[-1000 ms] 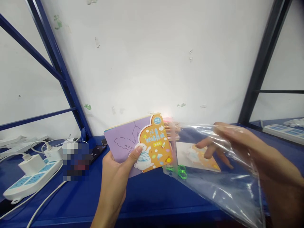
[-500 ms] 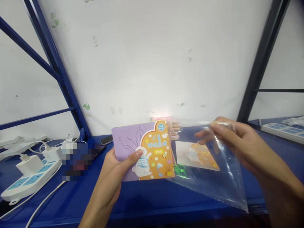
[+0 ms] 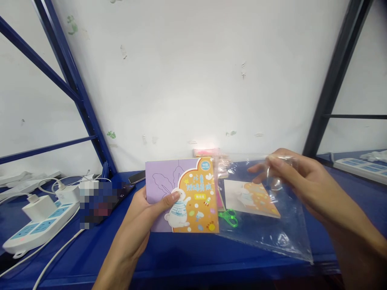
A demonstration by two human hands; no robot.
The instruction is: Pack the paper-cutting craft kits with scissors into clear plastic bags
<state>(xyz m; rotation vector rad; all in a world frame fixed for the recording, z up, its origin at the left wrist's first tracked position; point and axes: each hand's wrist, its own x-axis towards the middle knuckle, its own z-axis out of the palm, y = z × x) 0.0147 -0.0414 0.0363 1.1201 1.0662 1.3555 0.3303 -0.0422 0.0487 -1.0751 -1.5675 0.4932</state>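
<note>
My left hand [image 3: 151, 211] is closed round a stack of children's paper-cutting sheets [image 3: 201, 197], with its thumb pressed on the front. A rabbit on orange and a purple panel with leaf outlines decorate the top sheet. Pinched in my right hand [image 3: 290, 169] is a clear plastic bag [image 3: 284, 237], held up to the right of the sheets. The bag's left side meets the right edge of the stack; whether any of the stack sits inside is unclear. Through the film I see a printed card [image 3: 250, 199] on the table and green-handled scissors [image 3: 230, 218].
Behind the sheets lies a pink-topped pile [image 3: 207, 152], partly hidden. At left are a white power strip [image 3: 39, 229] with chargers and cables, and a phone [image 3: 137, 177]. Another power strip [image 3: 359, 167] lies at right. Blue shelf posts [image 3: 80, 96] flank the table.
The stack of sheets has tilted more level and drawn slightly left from the bag, uncovering more of the green scissors. My right hand keeps nearly the same place on the bag.
</note>
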